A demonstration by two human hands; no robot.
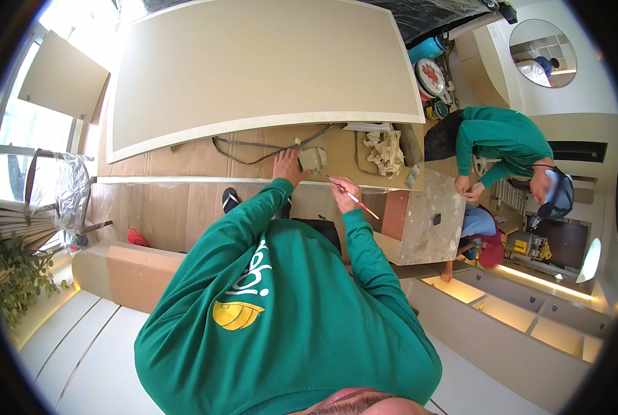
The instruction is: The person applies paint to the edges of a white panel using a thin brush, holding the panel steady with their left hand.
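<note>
My left hand [287,166] is closed at the left side of a small grey-beige box-shaped container [314,159] near the table's front edge. Between the fingers of my right hand [345,194] is a thin brush [365,207] with a red and white handle. Its tip points toward the container. Behind my hands lies a large beige panel [267,62] with a pale border strip. A dark cable [243,160] loops over the brown covering [184,155] left of my left hand.
Crumpled pale paper or cloth [385,153] lies to the right on the table. A paint-spotted board [430,218] stands beyond my right hand. At right, a co-worker in green [506,142] bends forward; another in a red cap [490,252] reaches toward lit cabinets [509,312].
</note>
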